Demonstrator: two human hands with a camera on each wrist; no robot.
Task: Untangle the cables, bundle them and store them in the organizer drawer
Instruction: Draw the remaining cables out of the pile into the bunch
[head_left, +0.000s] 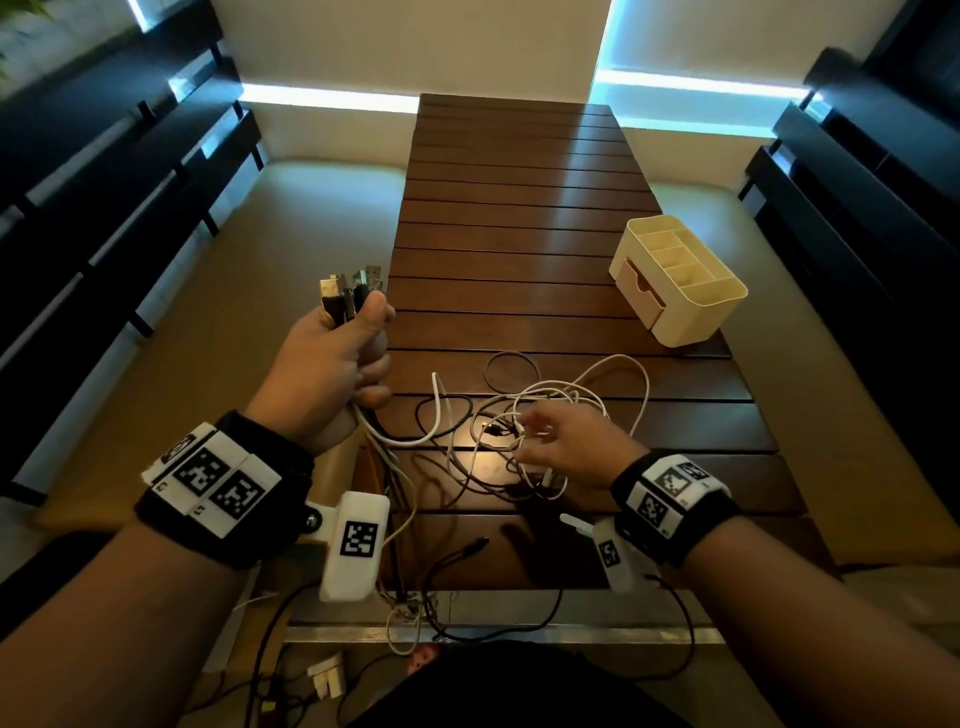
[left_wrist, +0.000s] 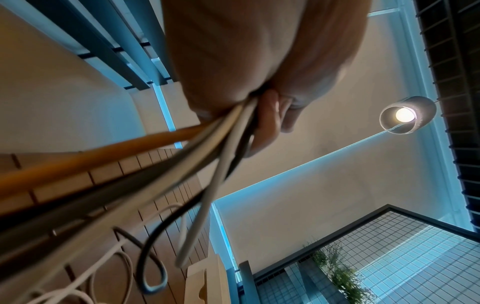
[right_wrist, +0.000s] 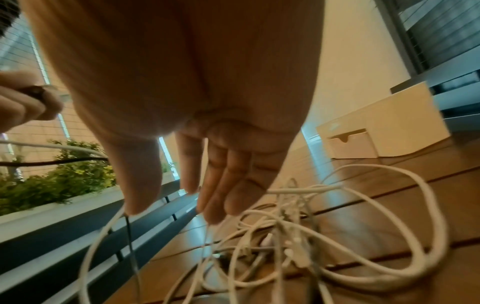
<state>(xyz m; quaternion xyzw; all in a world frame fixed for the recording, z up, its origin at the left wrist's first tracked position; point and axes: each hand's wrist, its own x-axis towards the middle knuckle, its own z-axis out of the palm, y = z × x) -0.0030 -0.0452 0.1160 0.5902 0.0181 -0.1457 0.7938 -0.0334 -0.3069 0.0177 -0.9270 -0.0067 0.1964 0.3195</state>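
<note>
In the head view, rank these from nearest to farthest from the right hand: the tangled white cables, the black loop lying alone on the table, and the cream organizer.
From the right hand:
1. tangled white cables: right at the fingertips, on the table.
2. black loop: just beyond the tangle, toward the table's middle.
3. cream organizer: farthest, at the table's right edge, its drawer slightly pulled out.

Tabletop (head_left: 519, 218): dark wood slats, semi-glossy, reflecting light. Cables (head_left: 550, 415): smooth plastic-looking sheaths, white and black, one orange; plug ends (head_left: 350, 286) shiny metal. Organizer (head_left: 680, 280): cream plastic, smooth, matt. Wrist bands (head_left: 244, 493): black cloth.
</note>
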